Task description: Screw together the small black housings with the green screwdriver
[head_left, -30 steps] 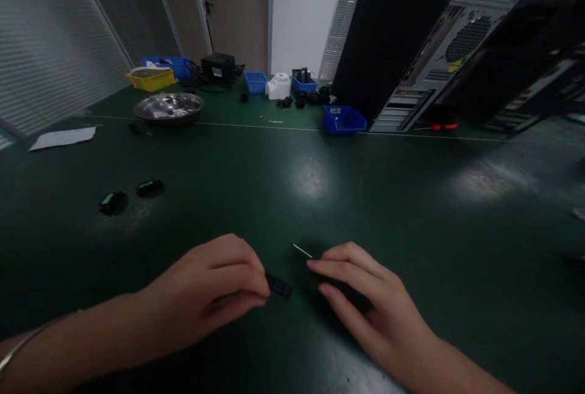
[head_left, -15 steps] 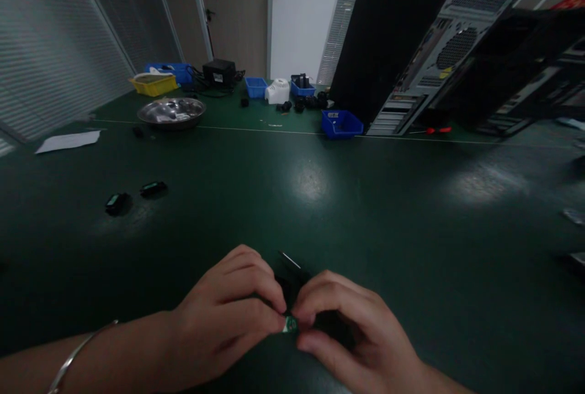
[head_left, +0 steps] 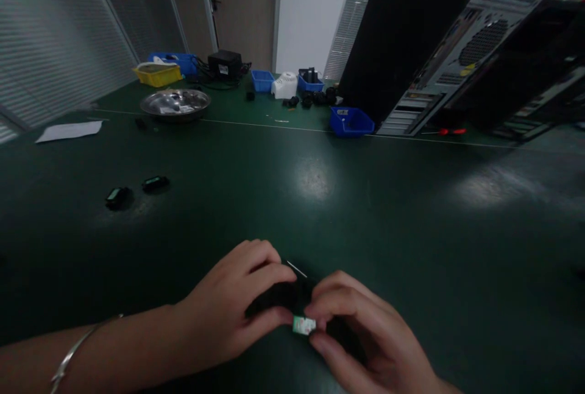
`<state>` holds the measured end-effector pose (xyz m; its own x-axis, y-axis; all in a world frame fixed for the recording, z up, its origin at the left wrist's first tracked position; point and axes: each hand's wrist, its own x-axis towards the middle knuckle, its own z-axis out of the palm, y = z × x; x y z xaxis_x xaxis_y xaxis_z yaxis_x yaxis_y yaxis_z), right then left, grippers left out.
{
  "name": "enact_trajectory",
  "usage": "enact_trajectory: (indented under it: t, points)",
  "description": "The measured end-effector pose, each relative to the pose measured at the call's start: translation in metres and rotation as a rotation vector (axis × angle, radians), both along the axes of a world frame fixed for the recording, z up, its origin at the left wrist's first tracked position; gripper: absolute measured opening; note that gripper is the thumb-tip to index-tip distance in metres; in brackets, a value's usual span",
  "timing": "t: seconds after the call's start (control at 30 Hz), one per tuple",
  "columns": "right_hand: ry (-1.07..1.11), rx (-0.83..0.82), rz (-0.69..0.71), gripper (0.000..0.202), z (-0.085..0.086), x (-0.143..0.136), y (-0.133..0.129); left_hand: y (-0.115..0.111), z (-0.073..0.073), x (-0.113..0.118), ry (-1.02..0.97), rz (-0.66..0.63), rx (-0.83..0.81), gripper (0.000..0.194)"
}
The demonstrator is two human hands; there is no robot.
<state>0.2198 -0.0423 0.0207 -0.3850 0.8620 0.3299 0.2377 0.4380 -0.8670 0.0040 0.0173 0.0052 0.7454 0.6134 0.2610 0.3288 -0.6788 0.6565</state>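
Between the thumb and fingertips of my right hand [head_left: 370, 333] is a small green-and-white circuit board [head_left: 304, 325]. The thumb of my left hand [head_left: 242, 299] reaches the board's left edge, while its index finger arches above, apart from the thumb. Just beyond the fingertips, a thin metal shaft [head_left: 297, 269] lies at a slant on the dark green tabletop [head_left: 256, 199]; its near end fades into shadow. Two small black parts with pale green tops, one [head_left: 117, 197] nearer and one [head_left: 155, 183] farther, lie to the left.
At the back left are a metal bowl [head_left: 176, 105] of small pieces, a paper sheet [head_left: 69, 131] and a yellow bin [head_left: 158, 75]. A blue bin [head_left: 351, 122] stands beside a large black computer case [head_left: 404, 35]. A red-handled tool [head_left: 451, 131] lies farther right.
The left index finger has lifted away from the board, opening a gap above the thumb. More of the board shows, its pale face turned up. The view has shifted slightly.
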Motion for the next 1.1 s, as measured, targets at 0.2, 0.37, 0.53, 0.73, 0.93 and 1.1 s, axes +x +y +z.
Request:
enact_trajectory:
  t: [0.2, 0.37, 0.53, 0.73, 0.93, 1.1]
  points:
    - [0.007, -0.012, -0.029, 0.031, -0.003, 0.001, -0.001, 0.0, -0.002, 0.0, 0.097, -0.118, -0.087, 0.025]
    - [-0.021, -0.033, -0.06, 0.028, 0.0, 0.001, 0.001, -0.002, 0.0, -0.001, 0.081, -0.148, -0.151, 0.024]
    - [-0.066, 0.057, -0.055, 0.03, 0.002, 0.003, 0.003, -0.002, -0.001, -0.001, 0.063, -0.156, -0.157, 0.018]
    - [-0.366, 0.21, -0.009, 0.021, 0.001, 0.004, 0.002, -0.002, -0.001, -0.003, 0.061, -0.163, -0.198, 0.022]
    - [-0.54, 0.425, 0.03, 0.009, -0.011, -0.003, -0.002, 0.0, 0.002, -0.002, -0.004, -0.136, -0.258, 0.025]
    - [-0.582, 0.472, -0.008, 0.019, -0.019, -0.01, -0.005, 0.0, 0.004, 0.0, -0.019, -0.109, -0.229, 0.022]
